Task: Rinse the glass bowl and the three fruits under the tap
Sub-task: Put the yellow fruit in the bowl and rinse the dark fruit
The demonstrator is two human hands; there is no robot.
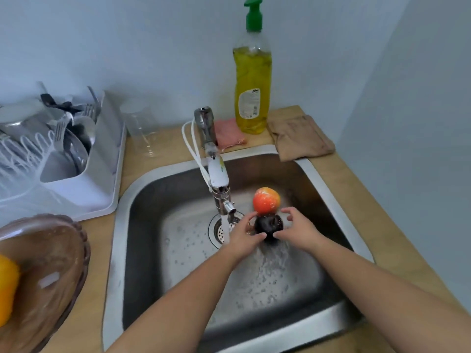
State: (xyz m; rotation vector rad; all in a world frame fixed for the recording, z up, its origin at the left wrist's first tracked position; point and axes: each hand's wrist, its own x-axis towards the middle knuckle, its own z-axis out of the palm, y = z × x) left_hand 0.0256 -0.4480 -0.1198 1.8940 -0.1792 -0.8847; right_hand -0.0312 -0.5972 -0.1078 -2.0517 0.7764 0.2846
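Two hands, our left (243, 235) and right (299, 231), cup the plum (269, 224) between them beside the tap (219, 179) stream to rub it clean, the apple (266, 201) waiting just beyond our fingertips, while the orange (7, 289) sits in the bowl (51, 263) far left of our left hand.

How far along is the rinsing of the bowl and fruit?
Apparently done: the glass bowl sits on the counter with an orange fruit in it. In hand: the left hand and right hand hold a dark fruit beside the running tap. Left: the red-orange fruit waits in the sink.
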